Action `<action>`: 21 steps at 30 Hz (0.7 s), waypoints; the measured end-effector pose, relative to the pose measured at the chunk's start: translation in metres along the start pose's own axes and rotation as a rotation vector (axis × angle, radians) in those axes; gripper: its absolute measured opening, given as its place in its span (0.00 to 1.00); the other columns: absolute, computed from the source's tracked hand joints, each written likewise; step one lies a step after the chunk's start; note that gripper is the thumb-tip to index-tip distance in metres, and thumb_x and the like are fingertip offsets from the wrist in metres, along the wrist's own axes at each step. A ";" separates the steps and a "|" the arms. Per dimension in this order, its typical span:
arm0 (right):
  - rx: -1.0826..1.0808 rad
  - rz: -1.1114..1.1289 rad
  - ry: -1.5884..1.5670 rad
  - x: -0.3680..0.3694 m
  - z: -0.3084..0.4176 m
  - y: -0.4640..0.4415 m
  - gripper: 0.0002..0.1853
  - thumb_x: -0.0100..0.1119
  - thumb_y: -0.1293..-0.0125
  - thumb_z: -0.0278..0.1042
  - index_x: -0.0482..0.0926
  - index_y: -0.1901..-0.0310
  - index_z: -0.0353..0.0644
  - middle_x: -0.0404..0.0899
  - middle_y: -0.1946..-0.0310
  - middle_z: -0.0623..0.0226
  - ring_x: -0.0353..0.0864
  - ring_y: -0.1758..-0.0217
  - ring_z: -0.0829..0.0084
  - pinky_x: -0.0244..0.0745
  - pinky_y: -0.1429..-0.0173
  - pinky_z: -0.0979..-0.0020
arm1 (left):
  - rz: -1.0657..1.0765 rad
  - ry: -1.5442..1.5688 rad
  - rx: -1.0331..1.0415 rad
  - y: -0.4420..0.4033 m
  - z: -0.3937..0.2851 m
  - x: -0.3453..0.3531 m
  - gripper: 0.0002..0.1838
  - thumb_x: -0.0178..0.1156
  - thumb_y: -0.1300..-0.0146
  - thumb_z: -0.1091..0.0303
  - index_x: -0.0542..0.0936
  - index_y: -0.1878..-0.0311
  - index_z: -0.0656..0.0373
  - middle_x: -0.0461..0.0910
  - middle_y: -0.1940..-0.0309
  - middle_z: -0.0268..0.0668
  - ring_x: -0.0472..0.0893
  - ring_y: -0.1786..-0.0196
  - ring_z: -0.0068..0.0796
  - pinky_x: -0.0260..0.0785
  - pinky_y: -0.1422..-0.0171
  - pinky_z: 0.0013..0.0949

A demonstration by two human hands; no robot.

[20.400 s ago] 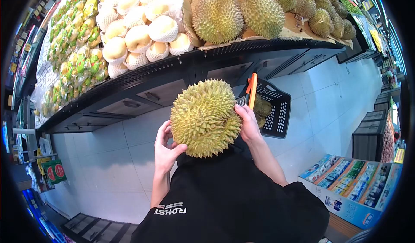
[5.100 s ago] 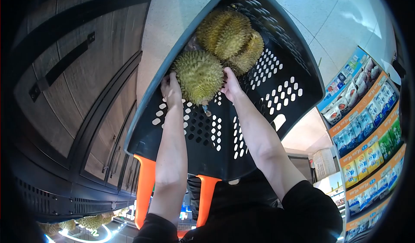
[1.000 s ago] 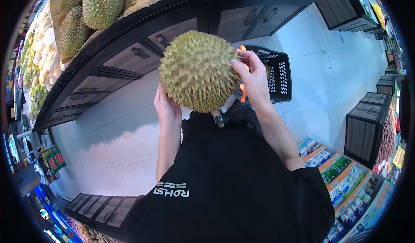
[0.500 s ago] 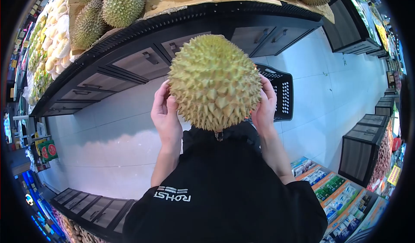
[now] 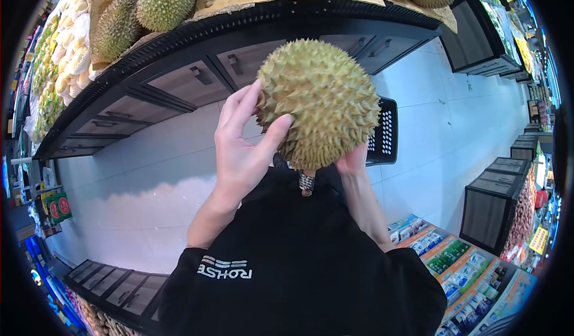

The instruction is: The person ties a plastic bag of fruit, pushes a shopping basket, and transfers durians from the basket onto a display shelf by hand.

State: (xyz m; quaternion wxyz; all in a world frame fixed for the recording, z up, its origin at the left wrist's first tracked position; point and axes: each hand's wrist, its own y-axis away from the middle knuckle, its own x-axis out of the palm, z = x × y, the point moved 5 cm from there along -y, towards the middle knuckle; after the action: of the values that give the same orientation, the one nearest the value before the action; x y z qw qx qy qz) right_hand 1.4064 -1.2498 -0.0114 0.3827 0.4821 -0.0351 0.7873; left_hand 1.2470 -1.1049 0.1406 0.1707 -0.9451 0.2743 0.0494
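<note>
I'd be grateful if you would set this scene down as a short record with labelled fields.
held item: durian, raised before the chest
left hand: thumb and fingers spread against its left side
right hand: at its lower right, fingers mostly hidden
stem: banded wrap, pointing toward the person
floor: black basket, partly hidden behind the durian
display counter: more durians, foam-netted fruit

Wearer had on a plain black short-sleeved top (image 5: 311, 258), loose sleeves ending near the elbows, forearms bare below. Left chest carried a small pale logo (image 5: 226, 268): slanted stripes over blocky capitals, partly distorted, roughly "ROHS" plus an unclear last letter. Left hand (image 5: 242, 144) and right hand (image 5: 354, 158) were bare.
</note>
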 end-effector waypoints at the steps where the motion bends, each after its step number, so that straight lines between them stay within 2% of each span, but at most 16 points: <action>1: 0.026 -0.020 -0.052 0.001 0.000 0.000 0.29 0.35 0.24 0.52 0.61 0.29 0.44 0.64 0.30 0.63 0.64 0.28 0.61 0.59 0.26 0.56 | -0.001 0.002 -0.006 -0.001 -0.003 0.000 0.30 0.70 0.45 0.73 0.74 0.38 0.65 0.76 0.45 0.45 0.76 0.45 0.34 0.69 0.41 0.33; 2: 0.046 0.028 -0.076 0.001 0.000 -0.001 0.30 0.36 0.25 0.56 0.60 0.29 0.45 0.63 0.30 0.65 0.63 0.28 0.60 0.59 0.26 0.55 | 0.020 -0.097 0.086 -0.002 -0.010 0.002 0.29 0.70 0.46 0.73 0.75 0.39 0.66 0.76 0.45 0.45 0.76 0.46 0.36 0.69 0.41 0.33; 4: 0.057 0.060 -0.088 0.001 -0.001 -0.003 0.31 0.37 0.25 0.57 0.60 0.29 0.45 0.63 0.30 0.64 0.63 0.28 0.60 0.60 0.26 0.54 | 0.023 -0.201 0.206 -0.004 -0.024 0.005 0.26 0.71 0.49 0.74 0.79 0.45 0.67 0.77 0.47 0.46 0.77 0.48 0.42 0.71 0.43 0.36; 7: 0.091 0.131 -0.121 0.008 -0.005 -0.008 0.34 0.39 0.27 0.59 0.59 0.28 0.45 0.61 0.29 0.61 0.62 0.27 0.57 0.60 0.26 0.52 | 0.063 -0.296 0.315 -0.010 -0.043 0.007 0.24 0.72 0.50 0.73 0.81 0.47 0.66 0.78 0.48 0.47 0.77 0.49 0.42 0.72 0.46 0.37; 8: 0.114 0.167 -0.157 0.013 -0.006 -0.007 0.34 0.39 0.27 0.60 0.58 0.28 0.46 0.60 0.29 0.60 0.61 0.27 0.57 0.59 0.26 0.51 | 0.119 -0.317 0.287 -0.011 -0.047 0.008 0.23 0.69 0.47 0.75 0.80 0.45 0.66 0.76 0.44 0.46 0.77 0.44 0.40 0.69 0.39 0.35; 9: 0.135 0.204 -0.194 0.019 -0.008 -0.007 0.35 0.40 0.28 0.61 0.57 0.27 0.46 0.59 0.28 0.59 0.60 0.26 0.56 0.59 0.26 0.50 | 0.117 -0.317 0.286 -0.014 -0.051 0.007 0.23 0.69 0.47 0.75 0.80 0.45 0.66 0.76 0.44 0.46 0.77 0.44 0.40 0.69 0.39 0.35; 11: 0.182 0.208 -0.247 0.027 -0.014 -0.013 0.36 0.40 0.28 0.62 0.55 0.27 0.46 0.58 0.27 0.58 0.58 0.26 0.55 0.58 0.26 0.50 | 0.170 -0.349 0.393 -0.018 -0.060 0.010 0.23 0.69 0.48 0.76 0.80 0.46 0.66 0.78 0.45 0.46 0.78 0.46 0.41 0.70 0.42 0.36; 16: 0.224 0.263 -0.308 0.044 -0.018 -0.010 0.36 0.40 0.28 0.61 0.55 0.27 0.46 0.58 0.27 0.58 0.58 0.26 0.55 0.58 0.26 0.50 | 0.126 -0.364 0.485 -0.018 -0.069 0.012 0.23 0.71 0.53 0.77 0.82 0.49 0.65 0.80 0.47 0.44 0.79 0.51 0.40 0.73 0.48 0.36; 21: 0.232 0.284 -0.330 0.052 -0.022 -0.009 0.36 0.40 0.28 0.61 0.55 0.27 0.46 0.58 0.27 0.58 0.58 0.26 0.55 0.58 0.26 0.49 | 0.121 -0.367 0.544 -0.020 -0.069 0.011 0.23 0.71 0.53 0.76 0.82 0.50 0.66 0.79 0.45 0.45 0.79 0.51 0.41 0.73 0.47 0.36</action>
State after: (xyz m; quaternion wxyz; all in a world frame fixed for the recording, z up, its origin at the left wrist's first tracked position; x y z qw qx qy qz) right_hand 1.3831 -1.2047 0.0149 0.1992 0.6352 -0.0739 0.7425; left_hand 1.2670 -1.1183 0.2090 0.4600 -0.8222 0.2978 0.1540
